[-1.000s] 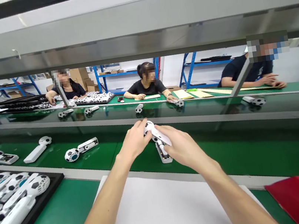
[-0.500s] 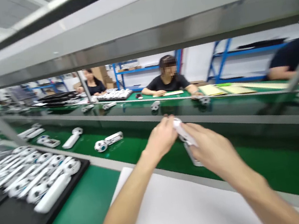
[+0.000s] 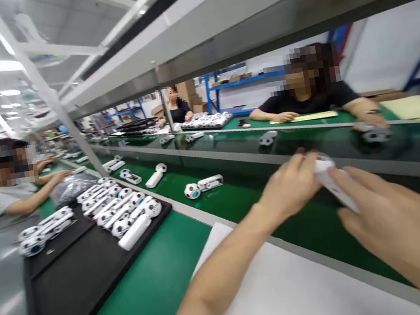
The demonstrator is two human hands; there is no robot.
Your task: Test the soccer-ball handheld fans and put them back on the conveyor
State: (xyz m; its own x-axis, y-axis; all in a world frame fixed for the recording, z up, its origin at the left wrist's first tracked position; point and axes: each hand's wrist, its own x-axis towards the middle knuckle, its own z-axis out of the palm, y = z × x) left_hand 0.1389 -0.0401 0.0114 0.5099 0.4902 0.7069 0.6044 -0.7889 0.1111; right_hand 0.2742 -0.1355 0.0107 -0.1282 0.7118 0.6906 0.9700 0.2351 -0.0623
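Note:
Both of my hands are over the green belt, on one white handheld device [image 3: 334, 185] with a rounded end. My left hand [image 3: 293, 183] has its fingers closed around that rounded end. Along the white body, my right hand [image 3: 396, 214] grips with fingers on top and the thumb beneath. It is slightly blurred, and the fingers cover much of the device. Beyond my left wrist, a similar device with a soccer-ball head [image 3: 192, 190] and a long body lies on the belt.
A black tray [image 3: 73, 299] to the left holds several soccer-ball devices. White paper [image 3: 293, 292] lies under my forearms on the green table [image 3: 146, 288]. A metal post [image 3: 81, 140] and an overhead beam [image 3: 218, 56] frame the line. Co-workers sit across and at left.
The view has swung left, bringing more of the tray and the co-workers at left into sight. My hands, still on the device, now appear farther right, and the right hand looks nearer.

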